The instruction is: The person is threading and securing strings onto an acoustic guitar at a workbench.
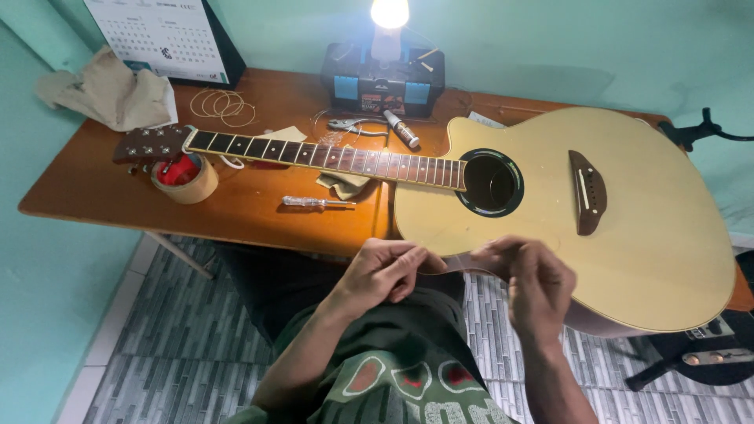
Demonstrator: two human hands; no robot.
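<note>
The acoustic guitar [597, 235] lies flat on the wooden surface [86, 184], its pale body just beyond both hands and its neck [330, 158] reaching away to the left of them, the headstock [151, 144] resting over a roll of tape [187, 179]. The left hand [382, 271] and the right hand [530, 283] are raised close together in front of the guitar's near edge; each grip is pressed together at the fingertips, apparently pinching something very thin between the two hands, though it is too fine to make out. Beyond the left grip, a screwdriver [316, 203] lies on the surface beside the neck. Farther off sit pliers [353, 125], coiled strings [224, 105], a crumpled cloth [110, 94], and a lit lamp [389, 27] on a toolbox [382, 82].
</note>
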